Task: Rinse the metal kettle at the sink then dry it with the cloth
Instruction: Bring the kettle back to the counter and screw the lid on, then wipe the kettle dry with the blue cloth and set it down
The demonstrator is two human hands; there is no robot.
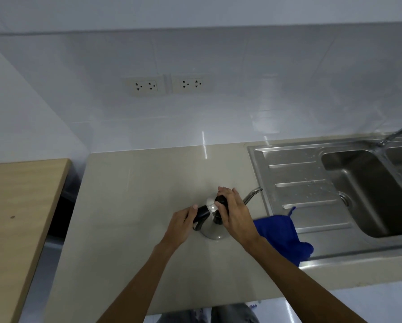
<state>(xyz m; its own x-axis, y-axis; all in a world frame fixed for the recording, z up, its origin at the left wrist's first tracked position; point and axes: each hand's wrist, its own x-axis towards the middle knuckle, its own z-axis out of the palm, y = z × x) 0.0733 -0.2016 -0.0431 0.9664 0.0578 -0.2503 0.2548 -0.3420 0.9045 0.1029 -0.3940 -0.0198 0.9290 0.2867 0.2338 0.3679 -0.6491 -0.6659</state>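
Kettle [213, 226] stands on the table [130, 194] left of the sink [358, 194]. Left hand [181, 223] grips its handle, right hand [232, 210] its lid knob; rinsing seems next: carry it sinkward.

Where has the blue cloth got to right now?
The blue cloth lies low and right of centre in the head view, on the counter's edge by the sink drainboard, just right of the kettle.
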